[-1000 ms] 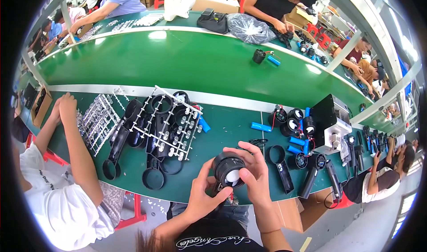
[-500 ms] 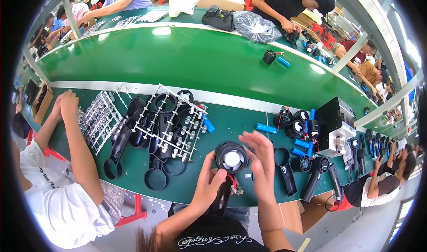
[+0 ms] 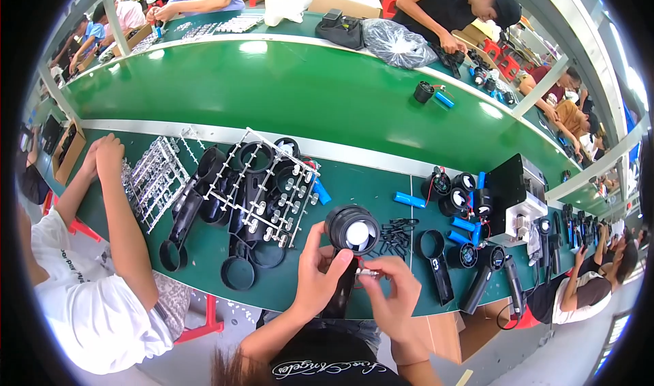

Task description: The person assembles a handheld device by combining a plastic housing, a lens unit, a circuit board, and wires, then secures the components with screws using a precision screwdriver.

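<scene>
My left hand [image 3: 315,277] is wrapped round a black handheld fan body [image 3: 337,220]. Its round head faces up with a white disc [image 3: 357,235] inside, and the dark handle runs down toward me. With thumb and fingertips my right hand [image 3: 392,292] pinches a small silvery part [image 3: 368,273] just below the head, where a bit of red wire shows. Too little of that part is visible to tell its exact kind. Beside my right hand lies a heap of small black pieces [image 3: 396,237] on the green table [image 3: 361,182].
To the left are black fan housings [image 3: 238,273] under a frame of clear plastic parts [image 3: 262,209], near a co-worker's arms [image 3: 122,202]. On the right, blue battery cells [image 3: 409,199], fan motors [image 3: 454,197], more housings [image 3: 432,263] and a black-and-silver machine [image 3: 518,195] stand close together.
My right hand has gone from open beside the fan head down to its neck, closing on the small part. The heap of black pieces it covered now shows.
</scene>
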Demonstrator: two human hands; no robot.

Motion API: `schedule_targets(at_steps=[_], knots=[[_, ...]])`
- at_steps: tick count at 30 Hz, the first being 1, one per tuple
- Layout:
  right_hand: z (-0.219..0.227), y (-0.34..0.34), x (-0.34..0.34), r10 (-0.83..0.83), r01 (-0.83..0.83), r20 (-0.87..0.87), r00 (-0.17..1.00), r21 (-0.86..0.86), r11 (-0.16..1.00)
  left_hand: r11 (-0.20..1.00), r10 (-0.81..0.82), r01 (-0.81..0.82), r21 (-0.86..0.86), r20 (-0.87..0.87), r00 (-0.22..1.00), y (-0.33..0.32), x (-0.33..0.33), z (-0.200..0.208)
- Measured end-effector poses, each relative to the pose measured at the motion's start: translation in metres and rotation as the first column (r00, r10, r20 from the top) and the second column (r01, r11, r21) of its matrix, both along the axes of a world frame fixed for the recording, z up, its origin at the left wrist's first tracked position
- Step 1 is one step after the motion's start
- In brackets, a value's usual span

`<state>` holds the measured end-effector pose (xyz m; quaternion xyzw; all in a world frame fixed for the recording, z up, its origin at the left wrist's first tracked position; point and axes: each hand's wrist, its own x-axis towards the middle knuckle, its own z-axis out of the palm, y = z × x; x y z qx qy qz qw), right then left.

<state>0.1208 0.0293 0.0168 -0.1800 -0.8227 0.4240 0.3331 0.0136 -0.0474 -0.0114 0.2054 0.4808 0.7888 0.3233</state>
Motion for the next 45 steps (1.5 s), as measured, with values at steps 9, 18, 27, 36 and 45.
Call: schedule_targets(at_steps=[9, 18, 27, 36, 45], knots=[[0.001, 0.010, -0.003, 0.036, -0.222, -0.259, 0.965, -0.742, 0.632, 0.994, -0.089, 0.093, -0.058, 0.062, 0.994, 0.002, 0.004, -0.014], [0.006, 0.009, 0.004, 0.020, -0.235, -0.283, 0.959, -0.754, 0.613, 0.992, -0.117, 0.119, -0.033, 0.056, 0.992, -0.006, 0.008, -0.002], [0.004, -0.006, 0.001, 0.004, -0.183, -0.261, 0.965, -0.665, 0.724, 0.993, -0.067, 0.054, -0.105, -0.127, 0.990, -0.001, 0.011, -0.007], [-0.007, -0.006, -0.001, -0.103, 0.045, -0.219, 0.970, -0.253, 0.966, 0.976, -0.167, 0.150, -0.157, -0.103, 0.980, -0.004, 0.014, -0.001], [-0.006, -0.004, 0.014, -0.061, 0.145, -0.269, 0.961, 0.305, 0.941, 0.964, -0.258, 0.247, -0.095, -0.134, 0.957, -0.005, 0.018, 0.011]])
